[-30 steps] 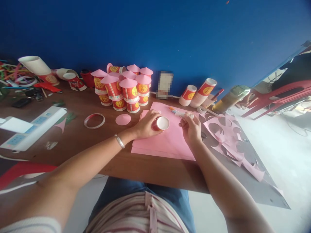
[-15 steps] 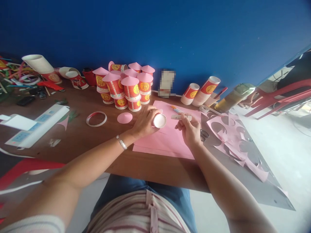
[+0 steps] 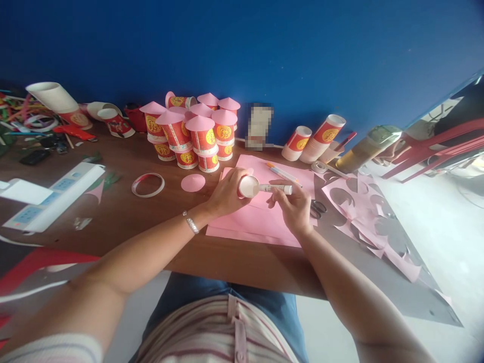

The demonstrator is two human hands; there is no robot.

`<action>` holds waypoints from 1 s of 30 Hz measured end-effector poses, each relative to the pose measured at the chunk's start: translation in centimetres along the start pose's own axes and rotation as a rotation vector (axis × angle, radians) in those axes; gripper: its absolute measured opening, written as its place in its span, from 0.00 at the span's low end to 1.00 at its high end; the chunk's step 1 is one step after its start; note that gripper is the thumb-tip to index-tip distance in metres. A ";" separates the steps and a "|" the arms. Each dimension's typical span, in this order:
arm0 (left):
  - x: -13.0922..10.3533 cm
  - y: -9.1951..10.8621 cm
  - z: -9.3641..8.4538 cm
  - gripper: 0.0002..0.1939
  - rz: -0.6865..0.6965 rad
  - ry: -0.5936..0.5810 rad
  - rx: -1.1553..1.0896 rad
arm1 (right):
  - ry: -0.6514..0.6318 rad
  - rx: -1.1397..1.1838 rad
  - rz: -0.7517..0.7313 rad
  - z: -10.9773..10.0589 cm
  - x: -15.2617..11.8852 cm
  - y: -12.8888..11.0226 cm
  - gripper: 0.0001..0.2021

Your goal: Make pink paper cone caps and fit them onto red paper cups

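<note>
My left hand [image 3: 229, 192] is wrapped round a paper cup [image 3: 249, 186], whose white round end faces up toward me. In my right hand [image 3: 292, 205] is a slim white glue stick [image 3: 278, 189], held sideways between thumb and fingers. Its left tip meets the right edge of the cup's white end. Under both hands lie pink paper sheets [image 3: 249, 222], with an orange-and-blue pen [image 3: 282, 173] on top. Left of my left hand rests a shallow pink paper cone [image 3: 193, 183]. Partly behind my right hand are dark-handled scissors [image 3: 318, 207].
Stacked red cups with pink cone tops [image 3: 202, 136] stand at the back. Two cup stacks [image 3: 323, 138], a tape roll [image 3: 318, 167] and a bottle [image 3: 366, 148] are to the right, near cut pink scraps [image 3: 370, 227]. Leftward lie a cut ring [image 3: 148, 185] and a power strip [image 3: 56, 196].
My right hand has brought the glue stick left against the cup's edge. The glue stick was apart from the cup before. My left hand keeps its hold, nearly still.
</note>
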State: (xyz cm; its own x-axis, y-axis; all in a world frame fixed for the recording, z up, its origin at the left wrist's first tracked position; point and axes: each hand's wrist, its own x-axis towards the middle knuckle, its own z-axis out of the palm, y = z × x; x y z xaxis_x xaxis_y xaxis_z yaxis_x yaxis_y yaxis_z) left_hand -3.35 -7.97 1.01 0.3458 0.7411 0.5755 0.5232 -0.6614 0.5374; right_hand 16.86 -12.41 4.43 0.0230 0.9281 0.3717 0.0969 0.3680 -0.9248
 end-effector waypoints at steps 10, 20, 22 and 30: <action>0.0 0.2 0.0 0.25 -0.010 0.034 -0.017 | 0.001 -0.013 0.007 0.0 0.2 0.3 0.14; 0.1 0.3 -0.2 0.25 -0.001 0.060 -0.035 | -0.007 0.036 0.071 -0.2 0.4 1.4 0.15; 0.1 0.2 -0.2 0.26 -0.028 0.072 -0.053 | 0.015 0.121 0.081 -0.3 0.6 1.9 0.14; 0.9 0.2 0.4 0.32 -0.295 -0.062 -0.384 | -0.007 0.484 0.212 -0.9 1.9 2.4 0.16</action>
State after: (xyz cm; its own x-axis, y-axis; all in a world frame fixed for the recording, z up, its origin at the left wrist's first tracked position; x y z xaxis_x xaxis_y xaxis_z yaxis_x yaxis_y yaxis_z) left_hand -2.62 -7.38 1.32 0.2773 0.9013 0.3327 0.2852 -0.4079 0.8673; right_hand 18.05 -9.83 2.97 -0.0150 0.9847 0.1739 -0.3801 0.1552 -0.9118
